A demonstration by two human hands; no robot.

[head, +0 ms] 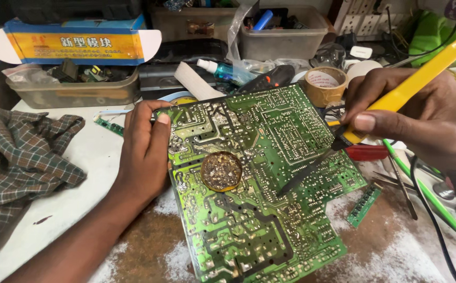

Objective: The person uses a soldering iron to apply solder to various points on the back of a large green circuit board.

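Right hand wrapped around yellow-handled soldering iron, thumb flat along the near side of the handle, fingers curled over the far side. Iron's long axis runs diagonally: handle end up at far right, dark tip down at near left. Tip rests on the green circuit board, right of the board's middle.

Left hand grips the board's far-left edge, thumb on the top face, fingers curled under and out of sight. Forearm comes in from the near-left corner.

Board lies solder side up on a worn brown and white bench, tilted so its long axis runs from far left to near right, with a notch cut out of its right side. Small round tin of dull crusted material sits on the board, between the left hand and the iron's tip.

Checked cloth bunched at far left. Roll of brown tape beyond the board, just left of the right hand. Small green board strip on the bench right of the big board. Clear plastic bins of parts along the far edge.
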